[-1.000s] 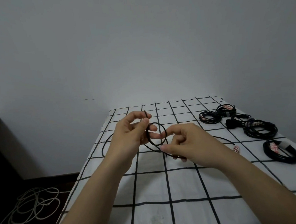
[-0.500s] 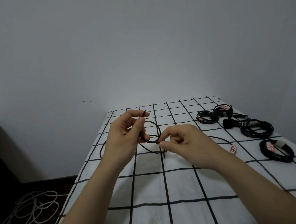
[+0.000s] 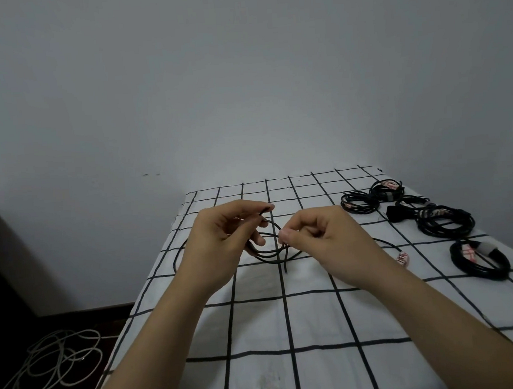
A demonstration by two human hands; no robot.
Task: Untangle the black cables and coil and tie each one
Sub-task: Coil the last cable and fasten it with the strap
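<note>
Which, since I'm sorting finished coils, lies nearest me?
The coil at the right edge with the pale wrap; the other coils lie farther back.

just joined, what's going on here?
A person is coiling a thin black cable above a table with a checked cloth. The left hand holds the small loops together, and the right hand pinches the cable beside them. The rest of the cable trails across the cloth. Several coiled cables lie at the right. A pale cable lies loose on the floor.

The right hand point(image 3: 328, 241) is covering part of the thin black cable point(image 3: 270, 253); the left edge is cutting the white floor cable point(image 3: 57, 363).
</note>
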